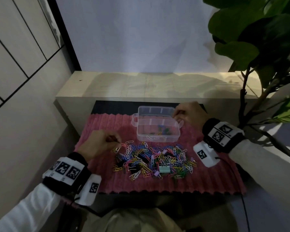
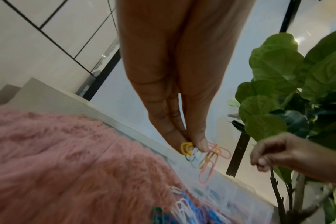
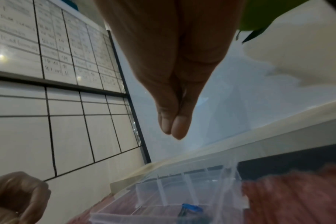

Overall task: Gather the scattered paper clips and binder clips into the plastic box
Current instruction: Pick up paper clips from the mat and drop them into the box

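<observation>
A person sits at a low surface, both forearms in white sleeves, each wrist wrapped in a black band (image 1: 64, 174) carrying white tags printed with black square code patterns; no words on them can be read.

The left hand (image 1: 97, 144) pinches a small bunch of paper clips (image 2: 205, 156) between thumb and fingertips (image 2: 200, 144): yellow, pink, white and green ones hang below the pinch. Just right of those fingertips lies the pile of scattered clips (image 1: 155, 160), many colours of paper clips mixed with black binder clips (image 1: 120, 160), a mint one (image 1: 164, 169) and small lilac ones. The pile rests on a pink ribbed fluffy mat (image 1: 107, 181) laid over a dark tabletop.

Beyond the pile stands the plastic box (image 1: 157, 129), clear, lid raised behind it, with a few blue, green and white clips inside. The right hand (image 1: 189, 114) hovers at the box's right end, thumb and fingertips (image 3: 179, 127) pressed together in a closed pinch; whether anything is held between them cannot be told.

Farther back runs a pale stone-look ledge (image 1: 141, 84) under a plain bluish-white wall. To the left is a whiteboard (image 3: 58, 60) ruled in black lines, with handwriting too blurred to read. To the right stands a large-leaved green plant (image 1: 258, 39).
</observation>
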`<control>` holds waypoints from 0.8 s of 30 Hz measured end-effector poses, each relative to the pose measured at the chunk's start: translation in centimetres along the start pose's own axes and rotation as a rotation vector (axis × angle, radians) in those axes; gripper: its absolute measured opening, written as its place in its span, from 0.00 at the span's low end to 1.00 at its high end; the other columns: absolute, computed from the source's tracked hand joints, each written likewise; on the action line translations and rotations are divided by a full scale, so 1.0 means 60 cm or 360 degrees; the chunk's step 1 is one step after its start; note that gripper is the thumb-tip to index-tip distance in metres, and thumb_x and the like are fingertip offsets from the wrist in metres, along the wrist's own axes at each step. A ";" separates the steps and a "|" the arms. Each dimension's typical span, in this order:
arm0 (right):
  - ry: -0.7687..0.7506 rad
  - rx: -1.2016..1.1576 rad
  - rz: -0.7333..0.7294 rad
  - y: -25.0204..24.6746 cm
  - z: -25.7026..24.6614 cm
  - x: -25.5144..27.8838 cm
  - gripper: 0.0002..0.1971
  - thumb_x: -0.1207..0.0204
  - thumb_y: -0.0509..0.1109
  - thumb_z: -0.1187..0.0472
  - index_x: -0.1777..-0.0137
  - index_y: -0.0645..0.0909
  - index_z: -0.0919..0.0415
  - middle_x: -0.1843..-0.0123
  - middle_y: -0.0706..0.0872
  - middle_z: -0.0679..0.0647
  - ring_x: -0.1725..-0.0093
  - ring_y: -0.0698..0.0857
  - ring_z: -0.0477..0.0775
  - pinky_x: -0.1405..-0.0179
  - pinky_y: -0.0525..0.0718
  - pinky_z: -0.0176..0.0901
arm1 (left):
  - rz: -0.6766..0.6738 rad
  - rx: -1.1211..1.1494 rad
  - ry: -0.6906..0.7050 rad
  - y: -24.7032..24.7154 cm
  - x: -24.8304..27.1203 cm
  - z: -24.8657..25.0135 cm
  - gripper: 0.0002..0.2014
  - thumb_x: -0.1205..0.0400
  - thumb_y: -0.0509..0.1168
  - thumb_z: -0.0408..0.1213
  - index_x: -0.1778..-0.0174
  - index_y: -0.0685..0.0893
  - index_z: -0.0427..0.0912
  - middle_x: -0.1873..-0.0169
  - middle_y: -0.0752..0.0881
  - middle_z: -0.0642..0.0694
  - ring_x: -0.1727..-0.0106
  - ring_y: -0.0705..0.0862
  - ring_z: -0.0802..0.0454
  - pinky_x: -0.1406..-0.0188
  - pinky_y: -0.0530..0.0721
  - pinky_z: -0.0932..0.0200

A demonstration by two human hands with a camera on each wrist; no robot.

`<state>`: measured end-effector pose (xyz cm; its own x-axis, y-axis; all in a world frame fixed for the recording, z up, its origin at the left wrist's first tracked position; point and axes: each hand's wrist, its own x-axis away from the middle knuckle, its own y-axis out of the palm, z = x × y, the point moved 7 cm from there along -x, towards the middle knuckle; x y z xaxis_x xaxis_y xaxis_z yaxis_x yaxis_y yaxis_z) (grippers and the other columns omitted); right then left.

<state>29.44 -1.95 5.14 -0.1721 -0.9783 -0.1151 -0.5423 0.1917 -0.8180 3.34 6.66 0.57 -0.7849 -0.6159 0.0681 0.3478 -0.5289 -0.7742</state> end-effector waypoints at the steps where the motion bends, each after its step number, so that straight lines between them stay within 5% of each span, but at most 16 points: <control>1: 0.0007 0.0011 0.0055 -0.007 0.004 0.011 0.03 0.31 0.71 0.75 0.61 0.86 0.70 0.63 0.89 0.60 0.68 0.85 0.49 0.65 0.78 0.17 | 0.0019 0.0053 -0.0007 -0.006 0.002 0.000 0.06 0.29 0.73 0.37 0.65 0.84 0.53 0.73 0.84 0.75 0.68 0.83 0.72 0.66 0.75 0.82; 4: 0.0082 -0.0022 0.0055 -0.013 0.017 0.056 0.05 0.29 0.71 0.73 0.62 0.85 0.65 0.63 0.86 0.54 0.66 0.82 0.41 0.64 0.76 0.17 | 0.0066 0.0207 -0.0019 -0.022 0.002 0.005 0.04 0.29 0.74 0.37 0.65 0.86 0.50 0.71 0.86 0.70 0.67 0.84 0.68 0.63 0.77 0.81; 7: 0.0026 0.0129 -0.0281 0.026 0.018 0.112 0.02 0.29 0.73 0.69 0.59 0.86 0.63 0.63 0.83 0.45 0.64 0.79 0.34 0.63 0.74 0.22 | 0.0000 0.0421 -0.0051 -0.019 -0.007 0.019 0.02 0.29 0.73 0.35 0.63 0.87 0.44 0.72 0.88 0.58 0.70 0.83 0.65 0.63 0.78 0.78; 10: 0.0019 0.0324 -0.0647 0.085 0.027 0.165 0.06 0.29 0.73 0.65 0.52 0.84 0.59 0.56 0.84 0.47 0.57 0.83 0.43 0.53 0.79 0.33 | -0.0091 0.0497 -0.0041 -0.005 -0.030 0.047 0.02 0.28 0.72 0.34 0.62 0.87 0.42 0.70 0.88 0.50 0.68 0.84 0.61 0.60 0.81 0.71; 15: 0.0196 0.0354 -0.0736 0.116 0.052 0.199 0.21 0.33 0.76 0.55 0.42 0.75 0.58 0.48 0.75 0.48 0.48 0.78 0.50 0.43 0.79 0.51 | -0.0103 0.0500 0.0009 0.007 -0.109 0.110 0.03 0.28 0.72 0.33 0.60 0.86 0.39 0.59 0.88 0.37 0.58 0.84 0.50 0.48 0.82 0.54; 20: 0.0275 0.0344 -0.0679 0.121 0.042 0.204 0.28 0.36 0.77 0.46 0.42 0.71 0.57 0.48 0.73 0.48 0.46 0.76 0.51 0.44 0.78 0.51 | -0.0155 0.0273 0.0044 0.033 -0.159 0.149 0.07 0.27 0.71 0.31 0.53 0.86 0.38 0.55 0.89 0.41 0.55 0.85 0.52 0.58 0.82 0.75; 24: 0.0272 0.0324 -0.0676 0.129 0.031 0.194 0.25 0.36 0.77 0.48 0.44 0.72 0.56 0.49 0.75 0.50 0.48 0.77 0.53 0.48 0.78 0.49 | -0.0190 -0.0015 0.0058 0.050 -0.158 0.138 0.14 0.24 0.64 0.22 0.43 0.83 0.34 0.47 0.88 0.40 0.51 0.87 0.49 0.54 0.83 0.71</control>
<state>24.79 -12.01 -3.57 -0.1125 -0.9365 0.3320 -0.4254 -0.2566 -0.8679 16.05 6.09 2.82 -0.8387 -0.5270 0.1371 0.2462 -0.5916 -0.7677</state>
